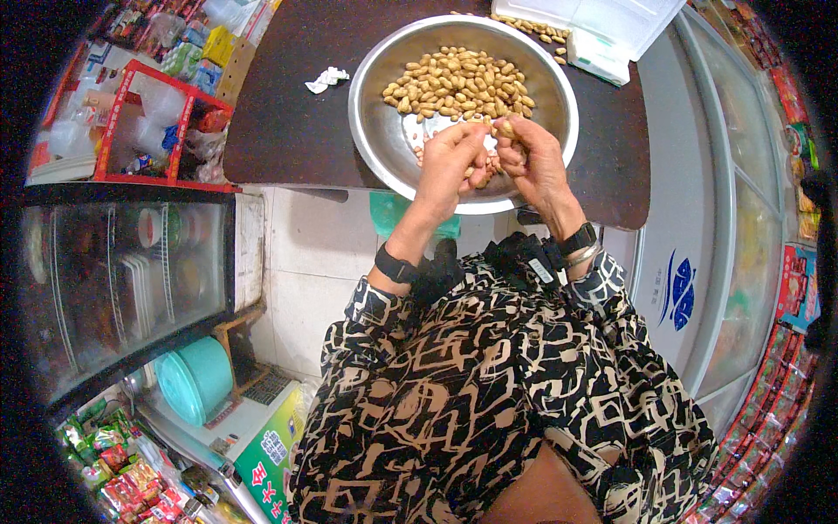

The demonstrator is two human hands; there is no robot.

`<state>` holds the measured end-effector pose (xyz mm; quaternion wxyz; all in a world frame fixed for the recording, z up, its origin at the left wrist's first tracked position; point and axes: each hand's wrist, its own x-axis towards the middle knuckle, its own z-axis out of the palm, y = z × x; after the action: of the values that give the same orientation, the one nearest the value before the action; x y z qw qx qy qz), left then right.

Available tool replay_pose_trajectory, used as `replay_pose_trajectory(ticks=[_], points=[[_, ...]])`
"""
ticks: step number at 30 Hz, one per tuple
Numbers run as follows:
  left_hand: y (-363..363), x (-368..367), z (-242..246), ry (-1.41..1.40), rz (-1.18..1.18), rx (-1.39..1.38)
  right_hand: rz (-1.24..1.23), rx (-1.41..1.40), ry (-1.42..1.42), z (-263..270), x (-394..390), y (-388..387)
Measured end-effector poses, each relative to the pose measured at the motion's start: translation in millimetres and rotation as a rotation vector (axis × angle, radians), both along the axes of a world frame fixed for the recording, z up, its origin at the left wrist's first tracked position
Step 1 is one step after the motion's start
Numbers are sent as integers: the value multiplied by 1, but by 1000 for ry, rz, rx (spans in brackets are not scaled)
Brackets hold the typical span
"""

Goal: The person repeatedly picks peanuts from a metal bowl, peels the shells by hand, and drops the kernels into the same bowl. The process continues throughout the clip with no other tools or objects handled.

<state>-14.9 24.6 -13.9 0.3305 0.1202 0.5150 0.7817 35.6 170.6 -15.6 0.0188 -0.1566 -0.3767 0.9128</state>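
Note:
A wide stainless steel basin (366, 72) stands on a dark table. Unshelled peanuts (458, 82) are heaped in its far half. Shelled reddish peanut kernels (419, 152) lie in the near half, partly hidden under my hands. My right hand (533, 157) pinches a peanut pod (504, 128) between thumb and fingers, above the basin. Close beside it, my left hand (452, 160) is curled with its fingertips near that pod. Something small and pale shows at the left fingers, and I cannot tell whether it is a shell or a kernel.
The dark table (288, 131) carries a crumpled white tissue (327, 79), loose peanuts (533, 27) behind the basin and a white tissue pack (597, 57). A chest freezer (681, 196) borders the right side. At left are a glass-door fridge (131, 262) and a turquoise bucket (196, 380).

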Motion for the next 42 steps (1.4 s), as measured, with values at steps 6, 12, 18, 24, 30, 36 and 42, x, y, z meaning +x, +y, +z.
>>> replay_pose_trajectory(ticks=[6, 12, 18, 24, 30, 36, 42], points=[[-6, -12, -16, -574, -105, 396, 34, -305, 34, 2, 4, 9], [-3, -13, -26, -805, -56, 635, 97, -240, 28, 13, 7, 14], [-2, -12, -19, -874, -15, 707, 60, 575, -54, 15, 13, -5], [0, -8, -14, -744, -46, 704, -1, 1044, 106, 3, 15, -25], [-4, -6, -14, -722, -3, 580, -84, 875, 157, 9, 15, -28], [-14, 4, -11, -665, -98, 384, -89, 778, 194, 18, 21, -31], [-18, 6, -11, -521, -151, 372, -97, 1062, 114, 19, 21, -31]])
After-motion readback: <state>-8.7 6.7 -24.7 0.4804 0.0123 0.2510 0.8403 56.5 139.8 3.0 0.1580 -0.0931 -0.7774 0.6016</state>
